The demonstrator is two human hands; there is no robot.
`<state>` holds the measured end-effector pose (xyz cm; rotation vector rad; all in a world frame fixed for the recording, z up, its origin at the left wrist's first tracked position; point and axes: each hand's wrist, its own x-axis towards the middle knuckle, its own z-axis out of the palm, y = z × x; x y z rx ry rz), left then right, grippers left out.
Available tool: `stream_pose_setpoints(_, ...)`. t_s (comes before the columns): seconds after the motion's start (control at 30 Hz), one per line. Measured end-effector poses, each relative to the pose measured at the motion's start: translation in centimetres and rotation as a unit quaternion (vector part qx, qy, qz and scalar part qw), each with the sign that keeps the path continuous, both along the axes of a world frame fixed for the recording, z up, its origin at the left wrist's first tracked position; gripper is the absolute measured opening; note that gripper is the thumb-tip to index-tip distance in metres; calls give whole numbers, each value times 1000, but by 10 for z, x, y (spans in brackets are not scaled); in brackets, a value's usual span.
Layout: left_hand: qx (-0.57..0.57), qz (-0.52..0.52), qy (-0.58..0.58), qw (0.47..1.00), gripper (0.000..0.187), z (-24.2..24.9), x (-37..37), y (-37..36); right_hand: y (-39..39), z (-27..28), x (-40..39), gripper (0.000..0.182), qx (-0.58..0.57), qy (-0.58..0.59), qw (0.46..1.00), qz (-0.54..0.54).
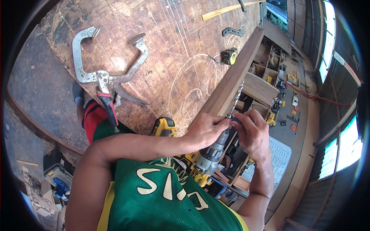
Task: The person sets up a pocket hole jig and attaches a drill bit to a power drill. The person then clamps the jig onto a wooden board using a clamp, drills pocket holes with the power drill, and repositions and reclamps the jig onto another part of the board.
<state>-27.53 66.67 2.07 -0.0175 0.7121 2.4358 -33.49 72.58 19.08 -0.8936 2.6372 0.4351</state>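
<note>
A yellow and black cordless drill point(210, 159) rests against my body, its chuck pointing up and away. A long twist drill bit point(238, 96) stands out from the chuck. My left hand point(206, 132) pinches the drill bit at a small dark metal collar just above the chuck, and its wrist passes over the drill. Close beside it, my right hand point(252, 133) is closed on a small blue piece point(236, 120) held against the collar. My fingers hide most of that piece, so its kind cannot be made out.
A locking C-clamp point(103, 79) grips the worn wooden workbench point(185, 42). A tape measure point(229, 56), a yellow-black battery tool point(164, 126) and a wooden strip point(216, 14) lie on it. A long board point(235, 75) runs along the edge, beside compartments and a written sheet point(278, 154).
</note>
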Motion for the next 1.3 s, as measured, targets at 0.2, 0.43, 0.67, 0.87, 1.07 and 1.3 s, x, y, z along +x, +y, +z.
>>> stream_pose_setpoints(0.2,57,7,-35,998,31,3,5,-1,-4,-4,17,21,-31,43,989,-139)
stream_pose_setpoints(0.43,279,-62,93,954,60,-22,11,15,6,-1,18,18,-79,50,991,-95)
stream_pose_setpoints(0.67,206,-73,73,973,29,-5,23,25,20,-10,34,8,-26,133,985,-104)
stream_pose_setpoints(0.87,-15,15,135,991,34,15,26,36,38,-19,53,11,-77,188,954,-220)
stream_pose_setpoints(1.07,-93,33,158,983,43,19,35,47,47,-23,64,16,-111,209,919,-315)
stream_pose_setpoints(1.3,-84,54,156,983,43,32,34,38,41,-19,70,21,-136,209,876,-413)
